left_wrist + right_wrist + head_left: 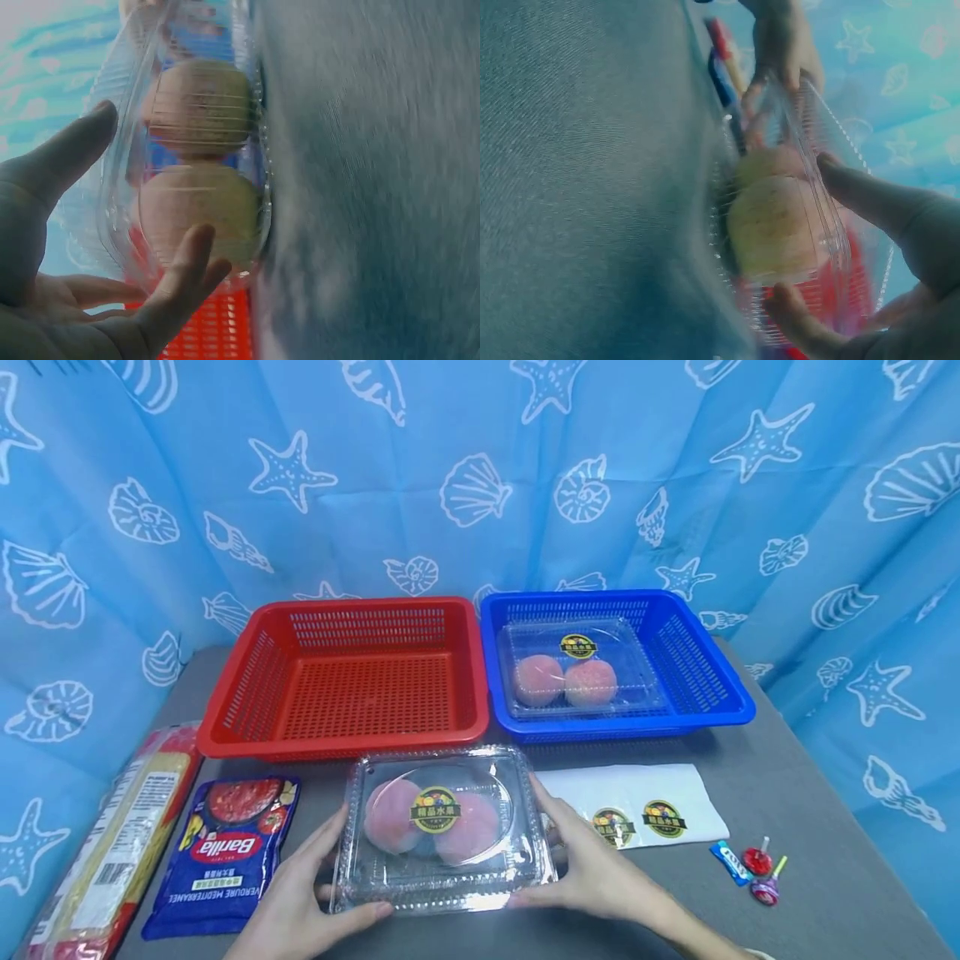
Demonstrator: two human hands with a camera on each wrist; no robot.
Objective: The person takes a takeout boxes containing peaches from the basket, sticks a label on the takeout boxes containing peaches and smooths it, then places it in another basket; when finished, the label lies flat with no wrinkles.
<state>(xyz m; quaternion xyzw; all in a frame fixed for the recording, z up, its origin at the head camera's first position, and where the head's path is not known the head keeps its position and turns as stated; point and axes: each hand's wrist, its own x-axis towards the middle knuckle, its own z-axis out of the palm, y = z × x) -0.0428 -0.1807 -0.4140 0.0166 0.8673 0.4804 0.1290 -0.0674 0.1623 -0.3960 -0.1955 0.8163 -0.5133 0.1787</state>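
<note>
A clear plastic clamshell box [405, 887] with two peaches [467, 839] inside and a round fruit sticker [435, 810] on its lid is held between both hands, in front of the red basket. My left hand [303, 893] grips its left side, thumb along the near edge. On the opposite side, my right hand [577, 864] grips it the same way. In the left wrist view, the fingers [191, 259] lie against the box's side with the peaches behind. The right wrist view has the box [832, 225] tilted in frame, with the right thumb near its lid edge.
A red basket [345, 747] stands behind; a blue basket [697, 720] beside it holds another box of two peaches [577, 689]. White sheet with stickers [675, 785] lies right, near several candies [757, 862]. At left are a blue Barilla pouch [225, 860] and a long pasta pack [123, 835].
</note>
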